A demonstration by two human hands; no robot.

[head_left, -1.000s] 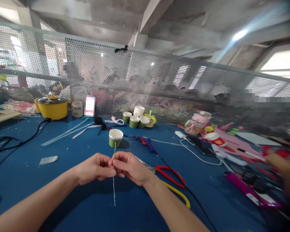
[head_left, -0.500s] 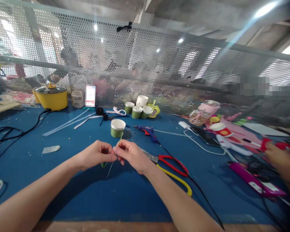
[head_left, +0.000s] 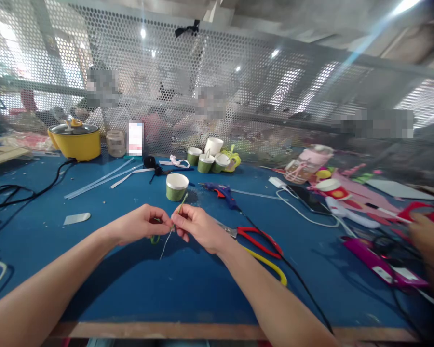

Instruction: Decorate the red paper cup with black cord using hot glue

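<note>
My left hand (head_left: 141, 223) and my right hand (head_left: 197, 226) meet over the blue table (head_left: 188, 284), both pinching a thin wire stem (head_left: 166, 243). Its upper part is wrapped in green and points up toward a green paper cup (head_left: 176, 186); its bare lower end slants down left. A bit of green tape (head_left: 155, 239) hangs under my left fingers. Red and yellow scissors (head_left: 255, 246) lie just right of my right hand.
A blue glue gun (head_left: 220, 191) with a black cord lies behind the scissors. More green cups (head_left: 206, 161) stand by the mesh screen (head_left: 217, 91). A yellow pot (head_left: 75, 141), cables (head_left: 18, 195), clear sticks (head_left: 101, 179) at left. Another person's hand (head_left: 428, 241) at far right among pink clutter.
The wire went from upright to slanted, with green tape now showing under my left fingers. The view has tipped down, so the table's front edge shows.
</note>
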